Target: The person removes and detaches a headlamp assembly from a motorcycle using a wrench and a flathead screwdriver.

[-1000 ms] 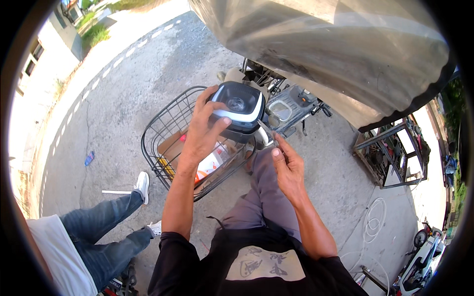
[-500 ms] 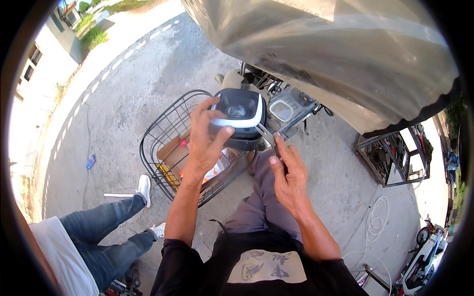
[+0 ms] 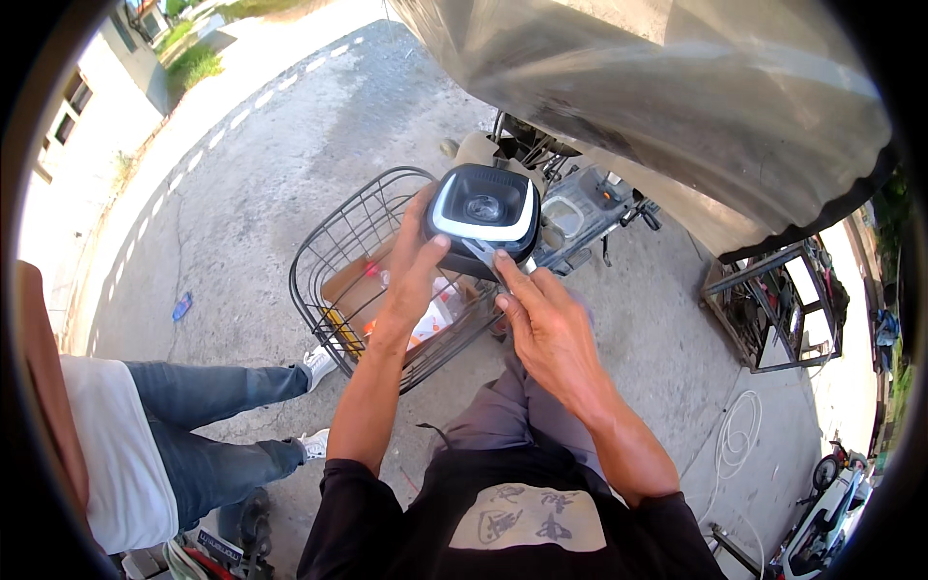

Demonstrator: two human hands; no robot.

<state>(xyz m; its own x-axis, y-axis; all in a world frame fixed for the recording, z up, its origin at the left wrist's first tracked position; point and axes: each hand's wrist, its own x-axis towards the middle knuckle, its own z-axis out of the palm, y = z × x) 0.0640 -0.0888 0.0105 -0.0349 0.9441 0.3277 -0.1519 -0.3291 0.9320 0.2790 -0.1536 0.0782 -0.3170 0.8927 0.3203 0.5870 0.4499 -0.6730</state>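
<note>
A black, rounded-square headlight with a white U-shaped trim and a round clear lens is in front of me, above the right end of a wire basket. My left hand grips its left side, the fingers partly hidden and the thumb at the near corner. My right hand is closed round a slim grey metal tool, whose tip touches the headlight's near edge. Most of the tool is inside the hand, so its exact kind cannot be made out.
Inside the basket are a cardboard box and some packaging. Behind stands a three-wheeler's frame under a large grey cover. Another person in jeans stands at left. A scrap-filled metal frame and coiled white hose lie right.
My left fingers have slid off the headlight's top to its left side. The tool has moved left along the near edge. The other person has shifted closer.
</note>
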